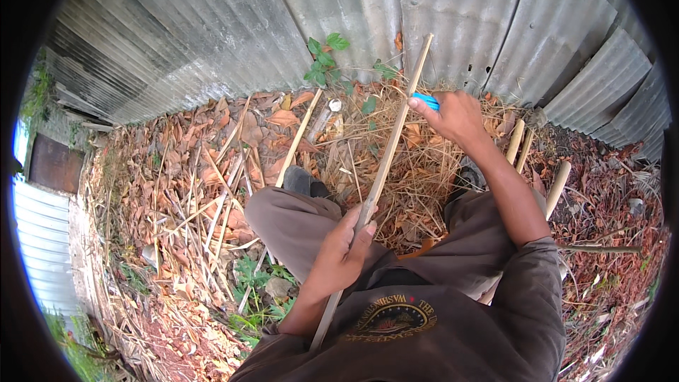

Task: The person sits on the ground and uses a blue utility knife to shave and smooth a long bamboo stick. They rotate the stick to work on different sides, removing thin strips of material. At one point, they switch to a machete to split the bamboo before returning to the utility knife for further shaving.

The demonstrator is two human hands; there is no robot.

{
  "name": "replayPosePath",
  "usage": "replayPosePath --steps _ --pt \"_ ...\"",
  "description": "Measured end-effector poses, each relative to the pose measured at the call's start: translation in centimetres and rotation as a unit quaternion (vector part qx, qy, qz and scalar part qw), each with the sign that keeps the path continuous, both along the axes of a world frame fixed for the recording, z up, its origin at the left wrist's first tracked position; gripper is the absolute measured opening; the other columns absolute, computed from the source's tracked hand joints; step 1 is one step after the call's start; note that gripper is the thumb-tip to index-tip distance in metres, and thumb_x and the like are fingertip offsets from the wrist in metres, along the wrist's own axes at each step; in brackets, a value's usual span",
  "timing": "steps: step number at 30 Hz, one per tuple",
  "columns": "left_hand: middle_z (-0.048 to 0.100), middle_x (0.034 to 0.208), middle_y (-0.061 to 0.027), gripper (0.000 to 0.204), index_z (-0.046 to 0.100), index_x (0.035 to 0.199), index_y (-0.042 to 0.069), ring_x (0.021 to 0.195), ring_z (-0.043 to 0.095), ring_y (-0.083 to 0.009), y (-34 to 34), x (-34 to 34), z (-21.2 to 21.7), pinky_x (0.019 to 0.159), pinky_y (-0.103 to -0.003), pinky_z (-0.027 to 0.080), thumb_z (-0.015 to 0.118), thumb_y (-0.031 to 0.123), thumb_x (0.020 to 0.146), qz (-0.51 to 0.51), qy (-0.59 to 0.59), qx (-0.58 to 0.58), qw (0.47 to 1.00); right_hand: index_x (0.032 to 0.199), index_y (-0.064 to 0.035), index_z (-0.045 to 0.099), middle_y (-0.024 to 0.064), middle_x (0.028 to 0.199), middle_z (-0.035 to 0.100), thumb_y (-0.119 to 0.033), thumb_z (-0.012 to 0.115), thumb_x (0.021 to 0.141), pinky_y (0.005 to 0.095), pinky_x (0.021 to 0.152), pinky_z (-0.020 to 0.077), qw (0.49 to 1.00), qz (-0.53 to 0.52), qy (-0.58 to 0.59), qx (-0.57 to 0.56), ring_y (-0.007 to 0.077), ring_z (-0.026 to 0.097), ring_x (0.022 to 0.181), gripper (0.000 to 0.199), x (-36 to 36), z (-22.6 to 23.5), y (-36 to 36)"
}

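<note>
A long, narrow strip of pale wood [391, 145] slants from my lap up toward the metal fence, its near end lying against my shirt. My left hand [341, 253] is closed around its lower half, thumb along the top. Near the far end, my right hand [456, 119] grips a small bright blue object [427, 101], perhaps a tool handle, with the thumb pressed over it. The blue piece sits right against the strip's right edge. Whether it has a blade I cannot tell, since my fingers and the strip hide the rest.
A corrugated metal fence [467, 21] closes off the far side. Dry leaves [191, 141] and straw cover the ground. Another pale stick [300, 134] leans beyond my left knee; several thicker poles [558, 187] lie at my right. A green plant [322, 64] grows by the fence.
</note>
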State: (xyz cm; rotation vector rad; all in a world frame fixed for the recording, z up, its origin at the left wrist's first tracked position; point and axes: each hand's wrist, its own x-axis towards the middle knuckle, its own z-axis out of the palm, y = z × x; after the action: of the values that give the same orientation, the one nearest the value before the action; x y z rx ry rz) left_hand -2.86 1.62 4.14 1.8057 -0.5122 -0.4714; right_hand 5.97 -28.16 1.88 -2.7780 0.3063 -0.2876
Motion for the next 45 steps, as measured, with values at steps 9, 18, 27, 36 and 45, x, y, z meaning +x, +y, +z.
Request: replayPosePath --steps 9,18,27,36,45 --pt "0.038 0.067 0.0079 0.034 0.044 0.131 0.0 0.056 0.032 0.0003 0.1 -2.7 1.8 0.048 -0.017 0.027 0.045 0.017 0.101 -0.069 0.158 -0.046 0.984 0.076 0.0014 0.07 0.0219 0.071 0.066 -0.081 0.034 0.081 0.0478 0.07 0.0512 0.983 -0.181 -0.014 -0.005 0.0383 0.067 0.076 0.09 3.0 0.4 -10.2" --pt "0.036 0.063 0.0045 0.032 0.048 0.126 0.0 0.043 0.03 -0.0042 1.3 -1.0 -1.1 0.049 -0.021 0.029 0.042 0.02 0.102 -0.007 0.37 -0.279 0.886 0.065 0.0009 0.065 0.0218 0.064 0.062 -0.082 0.035 0.08 0.0458 0.068 0.0485 0.977 -0.169 -0.009 0.132 0.0353 0.065 0.069 0.09 -1.7 2.3 -9.6" --pt "0.037 0.061 0.0026 0.029 0.05 0.117 0.002 0.037 0.029 -0.007 -1.0 1.2 -0.1 0.047 -0.022 0.027 0.04 0.025 0.102 -0.001 0.372 -0.347 0.861 0.06 -0.006 0.064 0.0137 0.046 0.053 -0.08 0.053 0.072 0.0418 0.043 0.046 0.971 0.221 -0.089 0.022 0.0307 0.058 0.042 0.075 -7.5 1.2 7.5" --pt "0.037 0.061 0.0026 0.03 0.05 0.106 0.003 0.045 0.033 -0.0046 -1.5 1.0 0.4 0.047 -0.021 0.034 0.036 0.029 0.104 0.007 0.201 -0.132 0.971 0.054 -0.0069 0.06 0.01 0.046 0.054 -0.081 0.056 0.068 0.0374 0.041 0.0452 0.955 0.225 -0.188 -0.044 0.0257 0.057 0.04 0.076 -6.3 0.0 6.5" --pt "0.034 0.061 0.0029 0.039 0.047 0.128 -0.001 0.043 0.029 -0.0049 -1.6 -0.7 0.6 0.045 -0.021 0.029 0.034 0.026 0.105 -0.039 0.218 -0.142 0.965 0.059 -0.0075 0.064 0.0134 0.047 0.056 -0.08 0.046 0.076 0.0432 0.046 0.0474 0.992 0.036 -0.112 -0.04 0.0299 0.061 0.046 0.077 -2.6 0.4 0.8"
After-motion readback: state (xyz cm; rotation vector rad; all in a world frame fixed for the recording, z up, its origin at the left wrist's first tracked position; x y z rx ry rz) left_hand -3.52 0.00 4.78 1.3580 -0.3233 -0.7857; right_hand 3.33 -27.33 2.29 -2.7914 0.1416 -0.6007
